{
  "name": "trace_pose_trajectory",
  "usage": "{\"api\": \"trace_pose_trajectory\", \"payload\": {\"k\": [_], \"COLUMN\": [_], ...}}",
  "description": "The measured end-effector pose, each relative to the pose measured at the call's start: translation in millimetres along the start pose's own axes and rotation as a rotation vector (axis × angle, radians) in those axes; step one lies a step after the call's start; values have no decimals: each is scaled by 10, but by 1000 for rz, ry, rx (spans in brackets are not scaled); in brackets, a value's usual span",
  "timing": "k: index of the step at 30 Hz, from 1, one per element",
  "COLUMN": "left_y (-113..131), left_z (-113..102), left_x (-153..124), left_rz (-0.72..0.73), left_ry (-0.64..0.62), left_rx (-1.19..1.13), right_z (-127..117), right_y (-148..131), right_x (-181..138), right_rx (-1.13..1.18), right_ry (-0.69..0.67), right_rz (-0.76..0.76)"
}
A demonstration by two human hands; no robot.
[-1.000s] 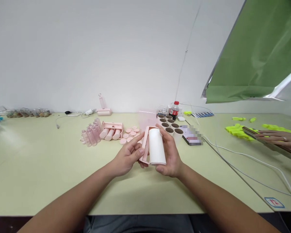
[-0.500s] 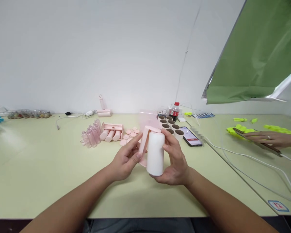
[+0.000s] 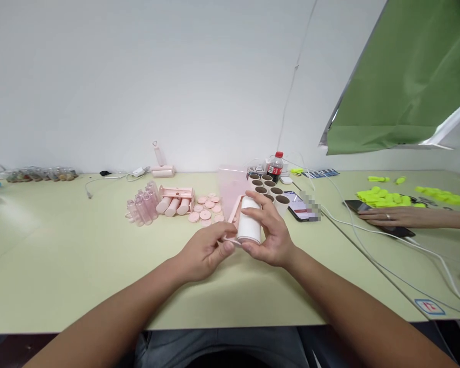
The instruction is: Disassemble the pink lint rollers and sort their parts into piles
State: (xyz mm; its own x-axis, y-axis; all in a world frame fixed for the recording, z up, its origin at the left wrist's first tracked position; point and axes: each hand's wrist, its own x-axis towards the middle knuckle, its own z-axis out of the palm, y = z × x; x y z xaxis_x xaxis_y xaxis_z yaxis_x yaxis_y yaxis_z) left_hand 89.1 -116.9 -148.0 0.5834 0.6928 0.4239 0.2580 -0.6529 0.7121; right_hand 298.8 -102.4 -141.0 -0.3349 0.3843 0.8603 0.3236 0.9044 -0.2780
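Both my hands hold one small assembly over the middle of the pale green table (image 3: 61, 266). My right hand (image 3: 271, 236) is closed round a white paper roll (image 3: 249, 225) seated in a pink plastic frame (image 3: 234, 214). My left hand (image 3: 204, 253) pinches the near end of that pink frame between thumb and fingers. The roll points away from me, tilted down toward the table. Just beyond stand several white rolls with brown cardboard cores (image 3: 267, 188).
Pink clear bottles (image 3: 142, 206), pink handle parts (image 3: 175, 200) and round pink caps (image 3: 206, 208) lie left of my hands. A cola bottle (image 3: 276, 166) and a phone (image 3: 301, 207) are behind. At right another person's hand (image 3: 387, 216) rests by yellow-green parts (image 3: 383, 197); white cables (image 3: 371, 255) cross there.
The roll and frame have tipped from upright to pointing away and lower toward the table. My hands moved with them. The other person's hand has shifted left.
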Motion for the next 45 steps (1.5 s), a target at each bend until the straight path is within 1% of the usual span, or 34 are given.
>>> {"api": "trace_pose_trajectory", "payload": {"k": [2,3,5,10,14,18,21,28,34,38,40,42,45], "left_y": [57,84,123,151,160,176,180,193,236,233,219,208,208], "left_z": [-1,3,15,17,27,65,83,109,130,116,108,102,102], "left_x": [-7,-10,-16,-13,-4,-2,-1,11,9,8,6,1,-9], "left_rz": [54,60,68,166,199,222,218,204,122,69,47,64,162], "left_ry": [27,53,104,151,188,265,302,347,359,339,342,349,363], "left_rx": [222,286,327,218,128,47,36,81,115,96,94,110,152], "right_z": [-13,-18,-24,-28,-21,4,23,31,17,36,55,71,76], "right_y": [-20,-34,-63,-98,-97,-111,-128,-121,-74,-54,-59,-78,-123], "right_x": [24,38,65,98,85,66,60,27,-1,9,14,17,21], "right_rx": [-72,-104,-146,-185,-219,-257,-274,-291,-314,-315,-317,-325,-334], "right_ry": [24,33,37,12,27,56,65,75,52,86,97,98,117], "right_rz": [-42,-71,-136,-241,-264,-291,-283,-236,-216,-226,-202,-168,-162]}}
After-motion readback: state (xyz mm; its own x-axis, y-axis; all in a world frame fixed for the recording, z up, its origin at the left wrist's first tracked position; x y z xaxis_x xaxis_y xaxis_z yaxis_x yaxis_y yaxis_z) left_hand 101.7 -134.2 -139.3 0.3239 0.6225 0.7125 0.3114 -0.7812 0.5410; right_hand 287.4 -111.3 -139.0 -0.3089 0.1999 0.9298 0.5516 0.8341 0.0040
